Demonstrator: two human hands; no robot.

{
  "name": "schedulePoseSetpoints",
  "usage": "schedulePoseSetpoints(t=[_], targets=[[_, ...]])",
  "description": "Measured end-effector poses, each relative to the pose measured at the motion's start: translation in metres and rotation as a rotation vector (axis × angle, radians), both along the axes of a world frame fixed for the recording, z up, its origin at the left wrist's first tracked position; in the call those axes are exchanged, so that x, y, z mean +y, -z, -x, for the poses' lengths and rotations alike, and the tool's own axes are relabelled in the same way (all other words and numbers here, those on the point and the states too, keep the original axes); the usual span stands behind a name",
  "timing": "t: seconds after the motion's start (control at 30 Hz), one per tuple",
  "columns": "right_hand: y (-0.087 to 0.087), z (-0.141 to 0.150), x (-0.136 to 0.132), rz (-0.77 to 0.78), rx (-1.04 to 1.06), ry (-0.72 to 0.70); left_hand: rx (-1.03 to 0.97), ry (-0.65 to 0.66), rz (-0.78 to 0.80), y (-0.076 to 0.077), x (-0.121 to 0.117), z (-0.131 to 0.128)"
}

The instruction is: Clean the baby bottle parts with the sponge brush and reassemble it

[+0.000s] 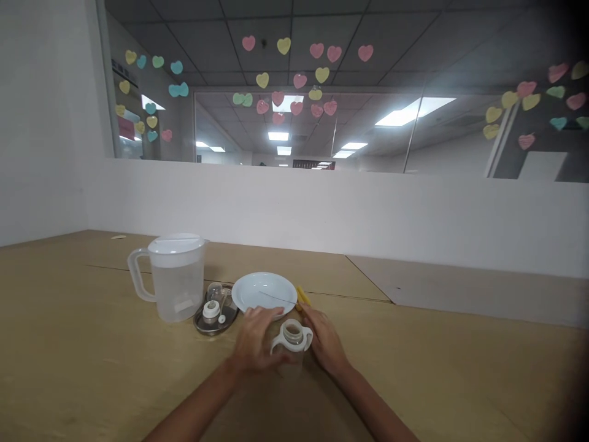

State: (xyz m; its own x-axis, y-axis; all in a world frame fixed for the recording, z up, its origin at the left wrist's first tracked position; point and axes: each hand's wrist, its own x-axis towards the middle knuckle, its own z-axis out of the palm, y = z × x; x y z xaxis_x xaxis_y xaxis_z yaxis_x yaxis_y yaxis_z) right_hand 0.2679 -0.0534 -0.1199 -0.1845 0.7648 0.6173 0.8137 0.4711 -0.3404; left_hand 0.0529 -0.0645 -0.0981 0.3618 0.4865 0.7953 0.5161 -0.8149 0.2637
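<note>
Centrally, bottle (293, 339) between hands (254, 339) (326, 341), contact unclear

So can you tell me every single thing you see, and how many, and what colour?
handled bottle: one, clear with white handles, between the hands
plate: one, white, behind the bottle
thin rod: one, dark, over the plate
yellow thing: one, right of the plate
pitcher: one, cloudy clear, white lid, left
tray: one, silver, holding small clear and white parts
scrap: one, tan, back left
table: one, tan, underneath
walls: white, behind and left
window: wide, clear, above
paper hearts: many, pink, yellow, green, blue, on the window
lights: several, white, beyond the window
hands: two, bare, left and right, by the bottle
</note>
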Motion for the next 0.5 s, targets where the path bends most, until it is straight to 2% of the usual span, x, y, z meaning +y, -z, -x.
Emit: schedulePoseSetpoints(t=[0.03,0.1,0.17,0.23,0.33,0.5], targets=[[0.000,0.000,0.001,0.003,-0.005,-0.019,-0.037,-0.047,-0.005,-0.003,0.005,0.010],[0.001,-0.001,0.003,0.014,-0.024,-0.040,-0.065,-0.257,0.015,-0.008,0.016,0.032],[0.001,-0.001,0.004,0.028,-0.048,-0.051,0.043,-0.501,0.075,-0.009,0.029,0.051],[0.001,-0.002,0.006,0.042,-0.074,-0.066,0.201,-0.646,0.156,-0.007,0.039,0.062],[0.002,-0.003,0.007,0.054,-0.097,-0.081,0.347,-0.725,0.276,0.000,0.047,0.067],[0.003,-0.005,0.007,0.027,-0.098,-0.088,0.368,-0.793,0.428,0.002,0.045,0.060]])
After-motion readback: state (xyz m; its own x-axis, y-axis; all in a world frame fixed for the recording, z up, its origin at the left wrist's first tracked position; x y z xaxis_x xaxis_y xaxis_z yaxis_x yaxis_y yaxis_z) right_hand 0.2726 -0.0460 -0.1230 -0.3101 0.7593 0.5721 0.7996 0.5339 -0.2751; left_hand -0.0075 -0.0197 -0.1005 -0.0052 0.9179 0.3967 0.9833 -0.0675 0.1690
